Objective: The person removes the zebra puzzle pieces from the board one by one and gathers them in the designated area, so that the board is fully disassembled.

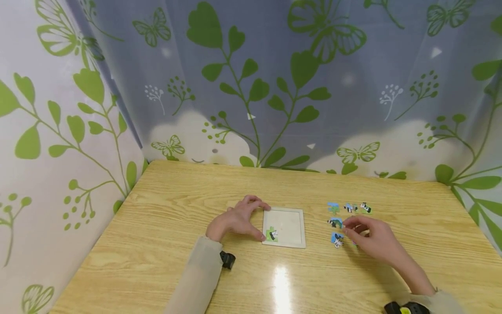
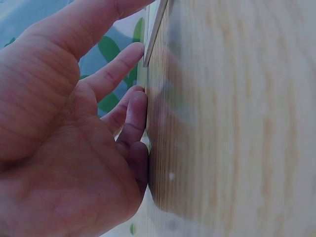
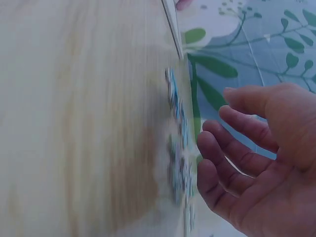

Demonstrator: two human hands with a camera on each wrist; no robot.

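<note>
A square puzzle tray (image 1: 284,226) with a pale raised rim lies on the table. One green, white and black jigsaw piece (image 1: 272,234) sits in its lower left corner. My left hand (image 1: 243,218) spans the tray's left side, the thumb touching the near corner and the index finger the far one; its other fingers rest on the tabletop. To the right, my right hand (image 1: 372,237) hovers beside the loose jigsaw pieces (image 1: 336,239), covering part of them. In the right wrist view, its fingers (image 3: 210,143) curve loosely with nothing between them and the thumb.
More loose pieces (image 1: 365,207) with animal pictures lie in the far row. The wooden table (image 1: 176,196) ends at a leaf-patterned curtain (image 1: 251,87) along the back and left. Black wrist devices (image 1: 227,260) sit on both forearms.
</note>
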